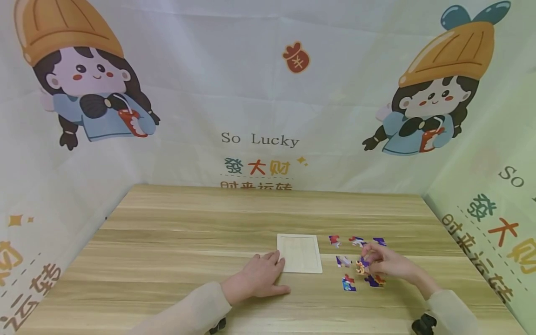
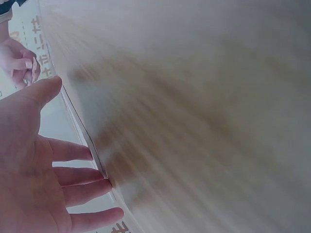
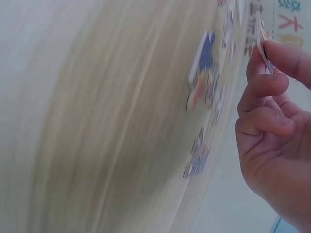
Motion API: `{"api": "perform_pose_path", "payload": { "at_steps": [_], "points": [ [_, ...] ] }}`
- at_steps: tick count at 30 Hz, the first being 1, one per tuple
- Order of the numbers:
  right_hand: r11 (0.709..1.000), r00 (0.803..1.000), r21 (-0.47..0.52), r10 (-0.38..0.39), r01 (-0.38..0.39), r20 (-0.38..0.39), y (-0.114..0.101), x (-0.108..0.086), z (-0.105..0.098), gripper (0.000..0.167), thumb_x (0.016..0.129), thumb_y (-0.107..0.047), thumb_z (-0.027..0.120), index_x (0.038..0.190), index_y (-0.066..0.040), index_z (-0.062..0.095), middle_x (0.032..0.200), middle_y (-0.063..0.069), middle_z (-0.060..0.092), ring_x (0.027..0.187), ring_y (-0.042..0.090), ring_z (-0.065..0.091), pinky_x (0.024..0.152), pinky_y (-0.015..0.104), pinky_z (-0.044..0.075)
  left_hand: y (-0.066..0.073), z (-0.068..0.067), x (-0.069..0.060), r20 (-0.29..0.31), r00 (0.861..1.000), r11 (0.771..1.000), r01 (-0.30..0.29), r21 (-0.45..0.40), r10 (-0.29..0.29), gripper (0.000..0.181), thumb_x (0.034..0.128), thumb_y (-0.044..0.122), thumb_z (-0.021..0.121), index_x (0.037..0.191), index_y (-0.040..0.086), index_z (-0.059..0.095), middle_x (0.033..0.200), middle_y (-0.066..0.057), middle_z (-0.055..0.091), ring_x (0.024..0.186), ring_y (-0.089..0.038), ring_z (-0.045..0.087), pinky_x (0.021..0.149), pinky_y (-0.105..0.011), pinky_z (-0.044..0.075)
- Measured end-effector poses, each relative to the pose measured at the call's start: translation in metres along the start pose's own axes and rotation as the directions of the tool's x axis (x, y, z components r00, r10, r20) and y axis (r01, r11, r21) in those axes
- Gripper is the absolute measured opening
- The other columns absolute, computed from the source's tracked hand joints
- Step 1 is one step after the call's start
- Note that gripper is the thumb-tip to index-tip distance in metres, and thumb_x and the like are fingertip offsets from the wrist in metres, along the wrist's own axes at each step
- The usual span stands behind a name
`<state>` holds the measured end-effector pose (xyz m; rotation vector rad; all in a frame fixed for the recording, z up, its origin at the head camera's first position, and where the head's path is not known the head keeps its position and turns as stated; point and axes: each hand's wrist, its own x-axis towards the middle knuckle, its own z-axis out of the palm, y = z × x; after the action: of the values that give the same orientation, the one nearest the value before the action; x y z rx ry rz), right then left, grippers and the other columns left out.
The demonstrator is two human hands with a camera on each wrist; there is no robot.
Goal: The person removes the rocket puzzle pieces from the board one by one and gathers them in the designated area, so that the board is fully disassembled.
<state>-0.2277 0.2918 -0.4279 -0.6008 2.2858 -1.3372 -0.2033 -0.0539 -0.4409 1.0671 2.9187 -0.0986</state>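
A pale square wooden puzzle tray (image 1: pixel 299 254) lies on the table, its inside bare. My left hand (image 1: pixel 258 278) rests beside it with spread fingers, the fingertips touching its left edge. To the right of the tray, my right hand (image 1: pixel 389 263) pinches a jigsaw piece (image 1: pixel 362 266) between thumb and index finger. In the right wrist view this held piece (image 3: pixel 263 46) is seen nearly edge-on, raised off the table. Other purple, red and white pieces lie around and under that hand, such as a corner-like piece (image 1: pixel 349 283) in front and another (image 1: pixel 334 240) at the back.
A wood-grain table (image 1: pixel 188 232) carries everything. Printed cloth walls (image 1: pixel 201 83) with cartoon figures and lettering stand behind it and at both sides. More loose pieces, including one (image 1: pixel 344 261) nearer the tray, lie apart from each other on the right.
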Motion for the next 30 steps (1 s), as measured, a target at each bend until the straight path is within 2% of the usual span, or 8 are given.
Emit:
{"api": "perform_pose_path", "payload": {
  "at_steps": [5, 9, 13, 17, 21, 24, 27, 30],
  "points": [
    [0.997, 0.999, 0.07, -0.014, 0.011, 0.039, 0.006, -0.015, -0.013, 0.029, 0.076, 0.005, 0.053, 0.101, 0.009, 0.039, 0.072, 0.002, 0.046, 0.057, 0.009, 0.042, 0.048, 0.02, 0.036, 0.0, 0.0, 0.0, -0.004, 1.0, 1.0, -0.004, -0.001, 0.004, 0.074, 0.0808, 0.061, 0.043, 0.127, 0.003, 0.046, 0.129, -0.017, 0.041, 0.117, -0.027, 0.039, 0.088, -0.046, 0.037],
    [0.996, 0.999, 0.086, -0.012, 0.008, 0.048, 0.01, -0.025, -0.022, 0.026, 0.076, 0.005, 0.052, 0.099, 0.007, 0.039, 0.069, 0.0, 0.047, 0.052, 0.004, 0.037, 0.044, 0.017, 0.029, -0.001, 0.0, 0.0, -0.009, 1.0, 1.0, -0.008, -0.003, 0.008, 0.074, 0.0808, 0.061, 0.044, 0.127, 0.003, 0.046, 0.129, -0.018, 0.042, 0.117, -0.027, 0.04, 0.087, -0.047, 0.038],
    [0.992, 0.998, 0.124, 0.004, -0.012, 0.066, 0.015, -0.034, -0.028, 0.026, 0.077, 0.006, 0.051, 0.099, 0.01, 0.038, 0.071, 0.0, 0.048, 0.051, 0.003, 0.035, 0.044, 0.018, 0.026, -0.001, 0.0, 0.0, -0.011, 1.0, 1.0, -0.01, -0.001, 0.01, 0.074, 0.0808, 0.061, 0.044, 0.127, 0.003, 0.046, 0.129, -0.018, 0.042, 0.117, -0.027, 0.04, 0.087, -0.047, 0.038],
    [0.988, 0.996, 0.151, 0.017, -0.03, 0.085, 0.021, -0.041, -0.035, 0.026, 0.078, 0.005, 0.049, 0.1, 0.013, 0.036, 0.075, 0.003, 0.05, 0.057, 0.005, 0.043, 0.048, 0.018, 0.034, -0.001, 0.0, 0.0, -0.005, 1.0, 1.0, -0.007, -0.001, 0.007, 0.074, 0.081, 0.061, 0.043, 0.127, 0.003, 0.046, 0.129, -0.017, 0.041, 0.117, -0.027, 0.039, 0.088, -0.047, 0.037],
    [0.981, 0.995, 0.193, 0.01, -0.029, 0.099, 0.028, -0.047, -0.04, 0.027, 0.079, 0.008, 0.047, 0.1, 0.017, 0.033, 0.085, 0.008, 0.054, 0.072, 0.012, 0.053, 0.06, 0.022, 0.045, -0.001, -0.001, 0.0, 0.004, 1.0, 1.0, -0.001, -0.009, 0.001, 0.074, 0.0808, 0.061, 0.044, 0.127, 0.004, 0.046, 0.129, -0.017, 0.041, 0.117, -0.027, 0.039, 0.088, -0.047, 0.037],
    [0.982, 0.996, 0.188, 0.002, -0.019, 0.093, 0.034, -0.05, -0.043, 0.029, 0.079, 0.008, 0.047, 0.101, 0.019, 0.033, 0.084, 0.008, 0.054, 0.067, 0.009, 0.052, 0.055, 0.02, 0.044, -0.001, -0.001, 0.0, 0.003, 1.0, 1.0, 0.0, -0.012, 0.0, 0.074, 0.0807, 0.061, 0.044, 0.127, 0.004, 0.046, 0.129, -0.017, 0.041, 0.117, -0.027, 0.039, 0.088, -0.047, 0.037],
    [0.988, 0.997, 0.155, 0.006, -0.018, 0.073, 0.038, -0.053, -0.045, 0.029, 0.078, 0.007, 0.048, 0.101, 0.017, 0.034, 0.079, 0.006, 0.054, 0.059, 0.005, 0.046, 0.046, 0.016, 0.036, -0.001, -0.001, -0.001, 0.001, 1.0, 1.0, 0.001, -0.008, -0.001, 0.074, 0.0807, 0.061, 0.044, 0.127, 0.004, 0.046, 0.129, -0.017, 0.041, 0.117, -0.027, 0.039, 0.088, -0.047, 0.037],
    [0.993, 0.999, 0.112, 0.019, -0.025, 0.05, 0.039, -0.055, -0.044, 0.027, 0.078, 0.006, 0.049, 0.1, 0.015, 0.037, 0.076, 0.004, 0.053, 0.056, 0.004, 0.043, 0.043, 0.016, 0.031, -0.001, 0.0, 0.0, 0.003, 1.0, 1.0, 0.003, -0.005, -0.003, 0.074, 0.0806, 0.061, 0.044, 0.128, 0.004, 0.046, 0.129, -0.017, 0.041, 0.117, -0.026, 0.039, 0.088, -0.046, 0.037]
  ]
}}
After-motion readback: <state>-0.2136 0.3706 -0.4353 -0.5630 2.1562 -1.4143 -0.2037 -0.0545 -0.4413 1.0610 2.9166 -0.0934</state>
